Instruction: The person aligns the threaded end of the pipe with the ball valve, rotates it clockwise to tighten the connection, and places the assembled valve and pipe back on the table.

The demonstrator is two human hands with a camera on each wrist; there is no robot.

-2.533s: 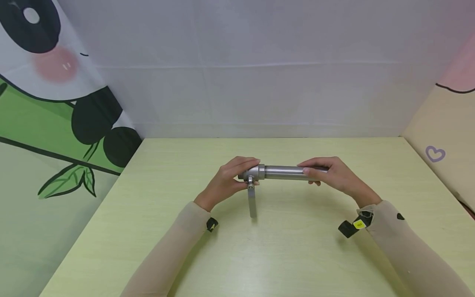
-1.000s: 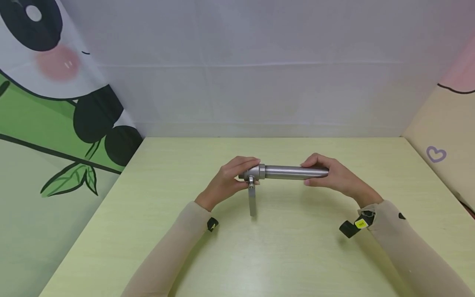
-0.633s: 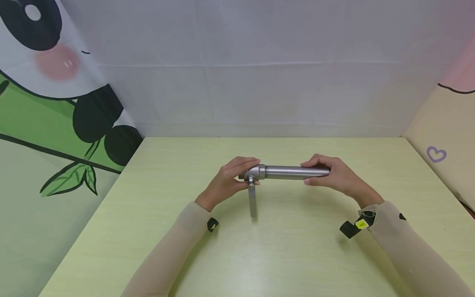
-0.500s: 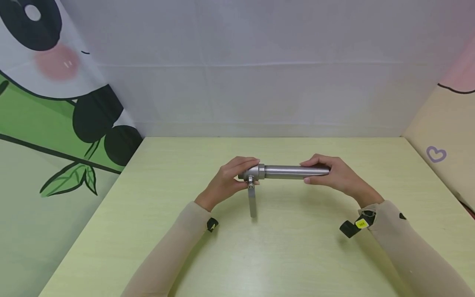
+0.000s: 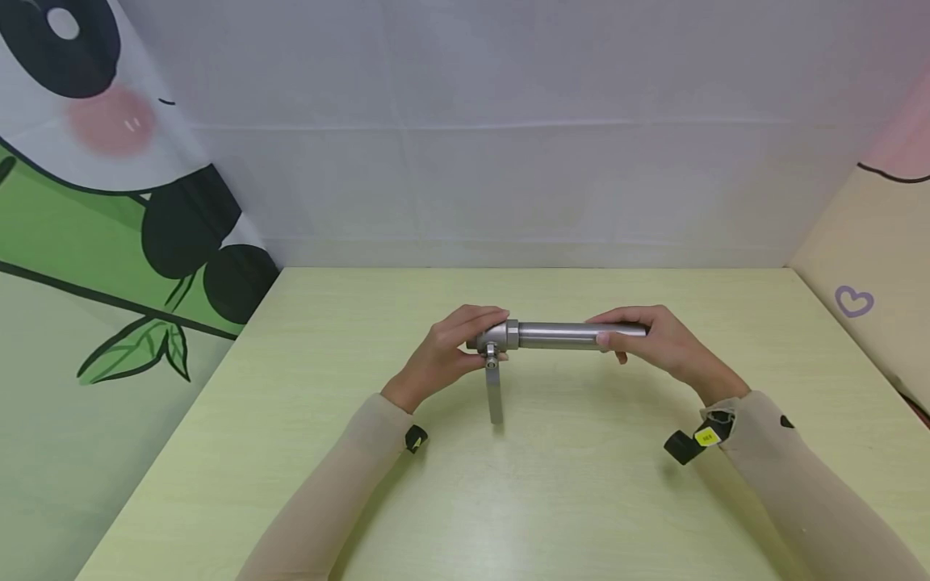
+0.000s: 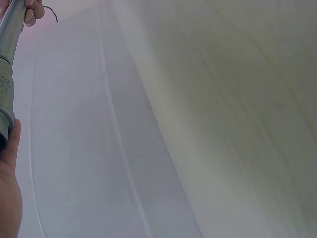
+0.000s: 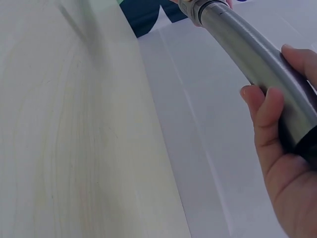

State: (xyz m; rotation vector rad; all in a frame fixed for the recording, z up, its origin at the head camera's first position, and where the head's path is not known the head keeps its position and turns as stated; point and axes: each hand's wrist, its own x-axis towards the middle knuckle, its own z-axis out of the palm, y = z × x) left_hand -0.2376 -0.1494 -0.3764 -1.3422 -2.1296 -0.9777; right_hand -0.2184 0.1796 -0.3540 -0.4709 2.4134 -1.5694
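A steel ball valve [image 5: 497, 336] with a flat lever [image 5: 494, 397] pointing toward me is joined to a smooth metal pipe [image 5: 555, 336]. Both are held level, raised over the table. My left hand [image 5: 449, 345] grips the valve body, fingers over the top and thumb below. Around the right end of the pipe, my right hand [image 5: 664, 343] has its thumb across the near side. The right wrist view shows fingertips [image 7: 270, 106] wrapped on the pipe close to its dark open end. In the left wrist view the valve [image 6: 7, 91] is cut off by the frame edge.
A pale wood-look table [image 5: 581, 484] lies below the hands. Behind it hangs a grey-white cloth [image 5: 465, 177]. Cartoon-printed cloths stand on the left [image 5: 182, 226] and right [image 5: 857, 242].
My right hand has rolled around the pipe: its thumb has moved up across the near side, and fingertips now show beneath. My left hand and the valve have stayed in place.
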